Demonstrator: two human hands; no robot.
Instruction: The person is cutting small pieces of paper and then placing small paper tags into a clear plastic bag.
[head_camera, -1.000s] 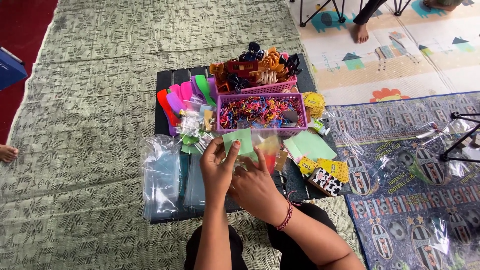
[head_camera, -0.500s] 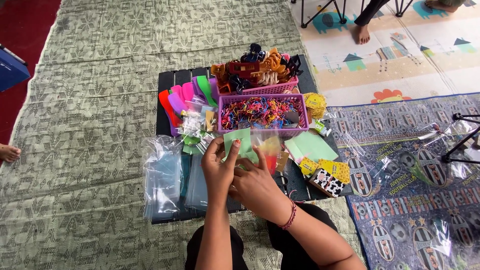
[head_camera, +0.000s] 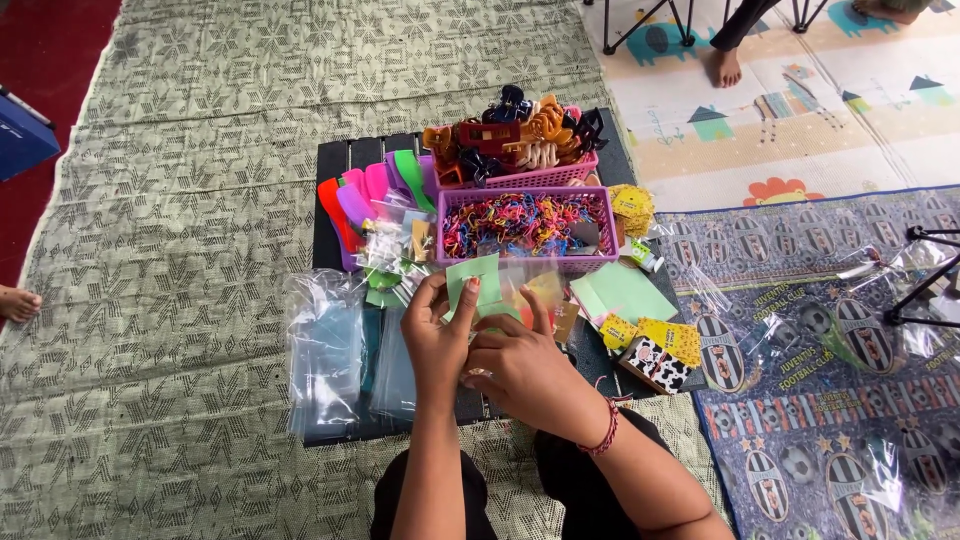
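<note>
A person sitting on a patterned mat (head_camera: 180, 150) is working over a low black table (head_camera: 335, 160), both hands meeting at its near edge. At nine o'clock of the hands, a stack of clear bags (head_camera: 325, 355) is lying flat. The left hand (head_camera: 440, 335) is pinching a green card (head_camera: 475, 280) by its lower edge, thumb and fingers closed on it; the right hand (head_camera: 525, 370) is curling around a small clear bag (head_camera: 535, 290), apparently holding its mouth against the card. The card looks light and bendable, the bag thin, slippery and easily creased, so edges seem the best grip. At twelve o'clock a pink basket (head_camera: 600, 205) is brimming with coloured bands; behind it another basket (head_camera: 560, 175) is holding hair claws. At three o'clock, green sheets (head_camera: 630, 295) and yellow labels (head_camera: 665, 335) are lying loose.
</note>
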